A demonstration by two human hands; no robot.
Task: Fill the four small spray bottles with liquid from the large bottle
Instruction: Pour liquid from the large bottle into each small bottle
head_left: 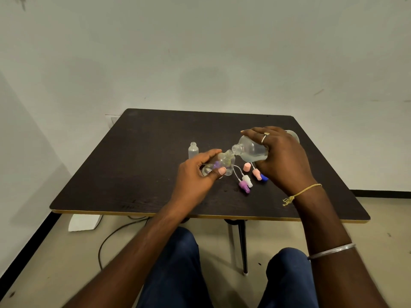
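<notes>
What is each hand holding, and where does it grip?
Left hand holds a small clear spray bottle around its body; right hand grips the large clear plastic bottle over its body.

Large bottle (251,150) base hidden under right hand (282,156) — blue cap (264,177) mostly covered; liquid level unreadable.

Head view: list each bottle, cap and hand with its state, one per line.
large bottle: uncapped, tipped, mouth at the small bottle's neck
held small bottle: uncapped, tilted
standing small bottle: upright, uncapped
spray caps: off, lying on table
left hand: gripping small bottle
right hand: gripping large bottle
</notes>
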